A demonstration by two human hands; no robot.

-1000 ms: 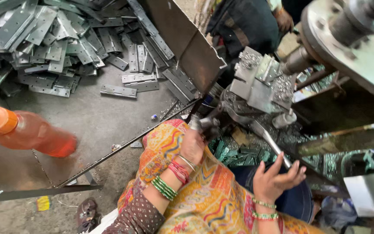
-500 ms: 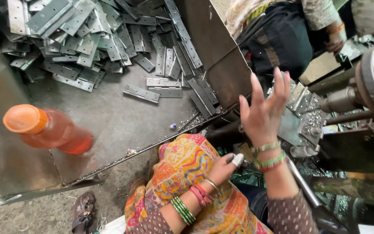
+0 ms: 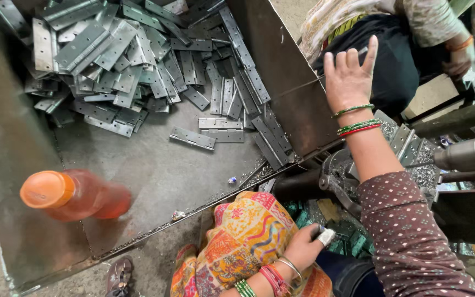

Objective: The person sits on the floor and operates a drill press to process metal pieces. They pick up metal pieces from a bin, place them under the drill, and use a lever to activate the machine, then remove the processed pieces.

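From the head view, the right hand (image 3: pixel 349 77) is raised with fingers spread and empty, above the tall metal wall (image 3: pixel 281 71) of the grey sheet-metal bin (image 3: pixel 155 176) heaped with flat steel hinge plates (image 3: pixel 127 60). The left hand (image 3: pixel 303 245) is closed around a small silvery piece (image 3: pixel 325 236) at the lap. A reach appears in hand; lowering past the wall would be needed.

The right hand (image 3: pixel 348 74) reaches, fingers spread, over the grey metal bin wall (image 3: pixel 281 71); flat perforated steel hinge plates (image 3: pixel 138 60) are heaped at far left.
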